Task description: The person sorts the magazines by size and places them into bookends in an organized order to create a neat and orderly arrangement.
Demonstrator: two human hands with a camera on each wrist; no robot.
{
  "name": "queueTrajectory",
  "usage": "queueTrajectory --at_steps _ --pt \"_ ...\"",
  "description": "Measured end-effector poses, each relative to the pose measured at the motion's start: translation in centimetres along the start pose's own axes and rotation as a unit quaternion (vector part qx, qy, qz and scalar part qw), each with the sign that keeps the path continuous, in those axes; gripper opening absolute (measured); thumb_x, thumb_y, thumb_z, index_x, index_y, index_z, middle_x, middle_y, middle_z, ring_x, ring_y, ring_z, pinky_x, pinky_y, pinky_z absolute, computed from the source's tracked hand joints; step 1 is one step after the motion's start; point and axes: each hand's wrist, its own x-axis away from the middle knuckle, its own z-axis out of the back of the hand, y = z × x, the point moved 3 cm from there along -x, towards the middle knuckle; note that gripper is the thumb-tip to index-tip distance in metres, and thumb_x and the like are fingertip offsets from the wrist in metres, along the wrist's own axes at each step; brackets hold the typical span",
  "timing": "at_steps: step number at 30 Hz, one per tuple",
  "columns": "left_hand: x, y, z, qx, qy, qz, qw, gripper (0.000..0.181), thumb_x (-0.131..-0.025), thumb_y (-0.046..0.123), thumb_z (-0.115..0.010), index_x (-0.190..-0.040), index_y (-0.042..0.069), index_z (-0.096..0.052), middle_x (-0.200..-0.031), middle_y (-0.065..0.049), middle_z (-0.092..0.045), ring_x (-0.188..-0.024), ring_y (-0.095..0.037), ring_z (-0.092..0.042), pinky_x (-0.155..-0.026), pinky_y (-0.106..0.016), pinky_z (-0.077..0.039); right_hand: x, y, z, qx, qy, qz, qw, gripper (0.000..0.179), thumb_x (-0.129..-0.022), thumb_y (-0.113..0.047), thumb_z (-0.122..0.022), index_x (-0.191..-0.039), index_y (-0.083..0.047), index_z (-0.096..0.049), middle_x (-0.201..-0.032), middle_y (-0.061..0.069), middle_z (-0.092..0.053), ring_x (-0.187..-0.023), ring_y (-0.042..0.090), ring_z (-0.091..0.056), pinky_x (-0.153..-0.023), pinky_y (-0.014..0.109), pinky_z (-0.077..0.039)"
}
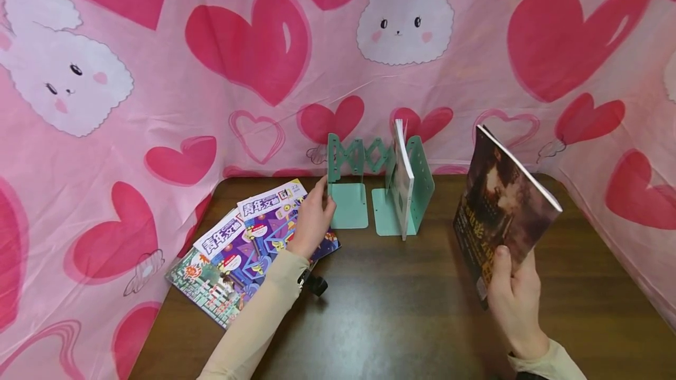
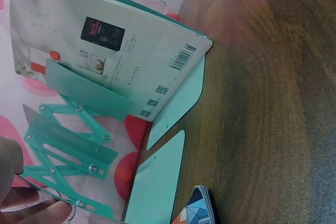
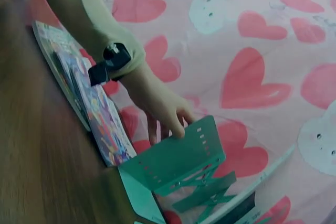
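My left hand (image 1: 313,223) grips the upright left plate of a green expandable bookend (image 1: 351,207), with its fingertips (image 2: 50,213) at the plate's edge in the left wrist view. In its right section one magazine (image 1: 405,192) stands on edge, its pale back cover with a barcode showing in the left wrist view. On the right, my right hand (image 1: 516,301) holds a dark-covered magazine (image 1: 499,204) by its lower part, thumb on the cover. This magazine is raised and tilted, apart from the bookend.
Several overlapping magazines (image 1: 227,257) lie on the table's left side, close to my left forearm. The brown wooden table (image 1: 380,315) stretches in front of the bookend. A pink cloth (image 1: 338,81) with hearts and rabbits hangs behind and along both sides.
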Motion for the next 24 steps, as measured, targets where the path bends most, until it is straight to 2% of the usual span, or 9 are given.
queueTrajectory --at_steps 7,13,17,24 --pt "-0.1 0.1 -0.1 -0.014 0.01 -0.011 0.9998 0.051 -0.102 0.009 -0.056 -0.153 0.008 -0.048 -0.126 -0.015 -0.068 -0.105 -0.028 -0.066 -0.095 -0.047 -0.054 0.7 -1.1 -0.6 -0.034 0.002 0.041 0.9986 0.04 -0.104 0.008 -0.047 -0.143 0.006 -0.054 -0.13 -0.02 -0.063 -0.122 -0.002 -0.057 -0.104 0.011 -0.04" --pt "-0.1 0.0 -0.1 -0.01 0.006 -0.006 0.9999 0.052 -0.103 0.008 -0.057 -0.154 0.008 -0.048 -0.127 -0.015 -0.068 -0.105 -0.028 -0.066 -0.096 -0.047 -0.054 1.3 -2.2 -1.0 -0.026 -0.001 0.034 0.9991 0.038 -0.104 0.007 -0.047 -0.14 0.008 -0.055 -0.13 -0.024 -0.062 -0.121 -0.004 -0.057 -0.103 0.011 -0.04" --pt "-0.1 0.0 -0.2 -0.007 0.005 -0.004 1.0 0.052 -0.103 0.007 -0.057 -0.154 0.008 -0.047 -0.128 -0.015 -0.067 -0.109 -0.029 -0.066 -0.098 -0.047 -0.053 1.6 -2.7 -1.2 -0.027 0.003 0.032 0.9991 0.035 -0.103 0.008 -0.047 -0.137 0.014 -0.053 -0.129 -0.026 -0.062 -0.121 -0.005 -0.056 -0.103 0.01 -0.039" --pt "-0.1 -0.1 -0.2 -0.01 0.004 -0.003 0.9999 0.051 -0.103 0.011 -0.055 -0.154 0.008 -0.047 -0.127 -0.015 -0.068 -0.107 -0.028 -0.065 -0.097 -0.047 -0.054 2.1 -3.2 -1.5 -0.028 0.0 0.032 0.9991 0.034 -0.102 0.01 -0.048 -0.135 0.011 -0.056 -0.129 -0.026 -0.063 -0.12 -0.006 -0.056 -0.102 0.01 -0.039"
